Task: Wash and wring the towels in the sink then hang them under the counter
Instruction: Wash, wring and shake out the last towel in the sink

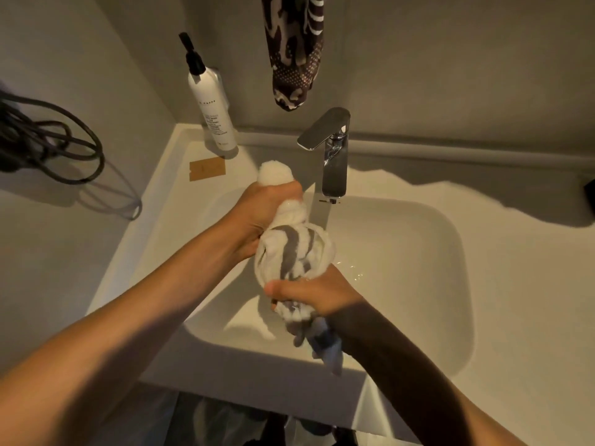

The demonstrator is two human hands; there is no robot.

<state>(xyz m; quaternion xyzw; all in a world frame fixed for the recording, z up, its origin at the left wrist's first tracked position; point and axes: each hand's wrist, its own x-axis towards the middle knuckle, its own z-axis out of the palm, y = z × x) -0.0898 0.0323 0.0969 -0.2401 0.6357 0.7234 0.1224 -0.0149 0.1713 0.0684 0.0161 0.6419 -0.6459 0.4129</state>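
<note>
With both hands, left (257,217) and right (317,291), gripping the twisted towel (294,249) over the sink (444,252), wringing is underway; next, probably a tighter twist.

Towel (294,249) over sink (418,239), before faucet (333,156); bottle (212,107) behind-left.

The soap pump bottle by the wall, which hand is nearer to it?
Left. The left hand grips the towel just below the pump bottle; the right hand grips its lower end, farther away.

Pump bottle (213,107) label print, perhaps too small.
</note>
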